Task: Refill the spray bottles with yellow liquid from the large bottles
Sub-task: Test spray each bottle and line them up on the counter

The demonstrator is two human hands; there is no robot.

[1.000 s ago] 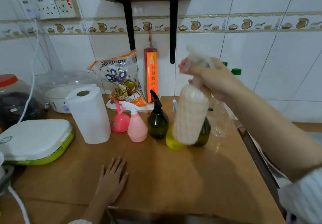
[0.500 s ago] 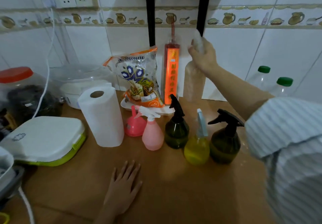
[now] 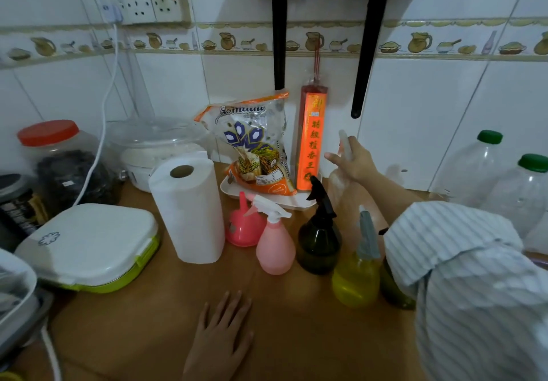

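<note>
While the right hand (image 3: pixel 354 163) grips the clear frosted plastic spray bottle (image 3: pixel 341 179) by its neck, fingers curled, it could topple against the wall; left hand (image 3: pixel 221 340) lies flat, fingers apart, on the brown surface (image 3: pixel 296 336).

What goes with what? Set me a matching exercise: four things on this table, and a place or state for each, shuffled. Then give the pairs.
Things:
1. clear sprayer
2. paper roll
3. left hand
4. pink funnel

Places or states:
A. flat on the table, holding nothing
B. behind the pink sprayer
C. gripped at the neck by the right hand
D. upright beside the white box

Pairs: 1-C, 2-D, 3-A, 4-B
</note>
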